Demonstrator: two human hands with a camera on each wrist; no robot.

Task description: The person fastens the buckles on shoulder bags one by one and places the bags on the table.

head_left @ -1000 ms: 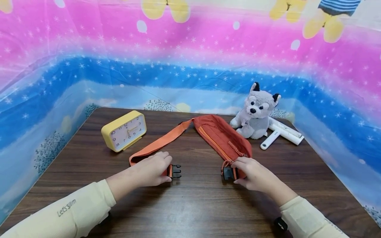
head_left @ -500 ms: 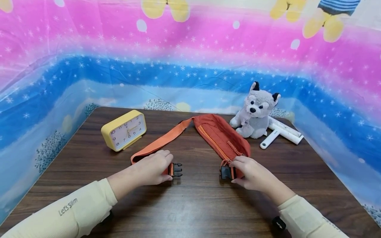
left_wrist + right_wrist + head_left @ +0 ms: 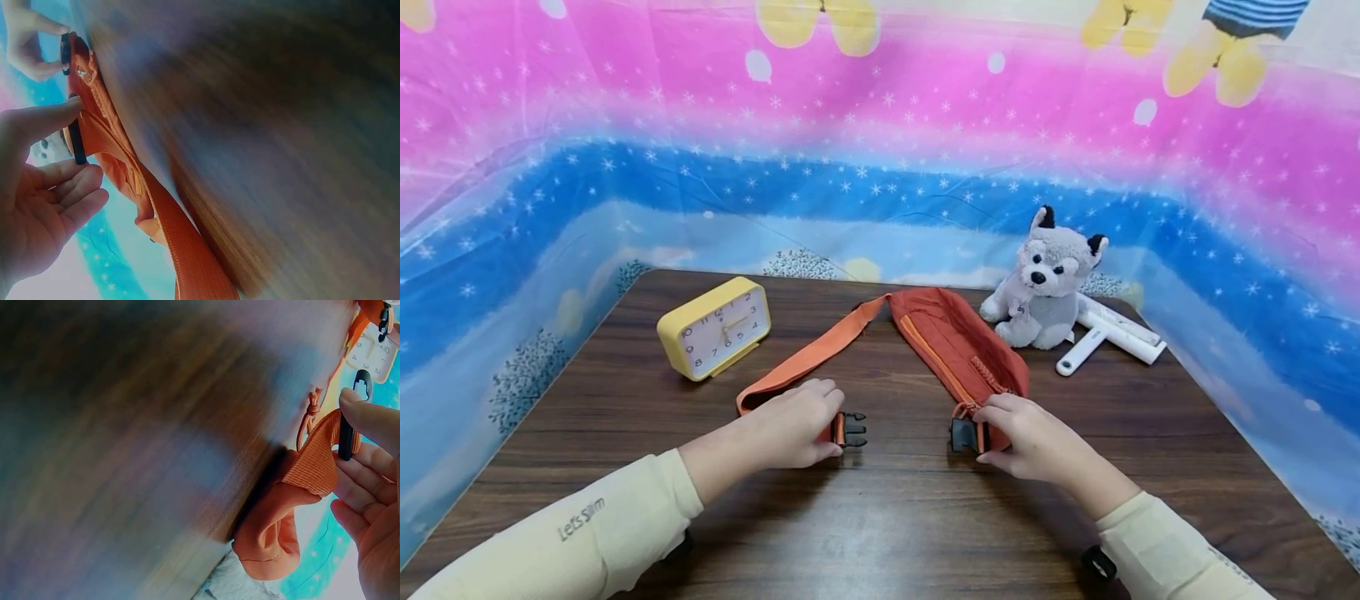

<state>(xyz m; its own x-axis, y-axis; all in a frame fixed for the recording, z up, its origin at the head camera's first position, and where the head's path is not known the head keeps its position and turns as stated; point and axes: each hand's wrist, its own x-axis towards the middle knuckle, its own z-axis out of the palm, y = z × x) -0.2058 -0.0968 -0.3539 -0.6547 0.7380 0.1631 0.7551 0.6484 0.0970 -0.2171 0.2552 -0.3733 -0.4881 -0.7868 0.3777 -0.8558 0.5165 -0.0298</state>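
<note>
A rust-red waist bag [image 3: 958, 337] with an orange zip lies in the middle of the table, and its orange strap [image 3: 820, 354] loops out to the left. My left hand [image 3: 793, 425] pinches the strap's black pronged buckle half [image 3: 854, 430] between thumb and fingers, prongs pointing right. Across a gap, my right hand [image 3: 1033, 437] pinches the black socket half [image 3: 964, 435] at the bag's near end, its mouth facing left. In the right wrist view the thumb lies on one face of that socket half [image 3: 346, 428], with fingertips behind it. The two buckle halves are apart.
On the left of the wooden table [image 3: 880, 533] stands a yellow alarm clock [image 3: 715, 329]. A grey plush husky [image 3: 1047, 279] sits behind the bag at the right, beside a white T-shaped tool [image 3: 1112, 333]. A patterned cloth [image 3: 850, 196] hangs round the table's far sides.
My left hand has shifted slightly right with the pronged half, and my right hand slightly left with the socket half. The gap between the buckle halves is narrower.
</note>
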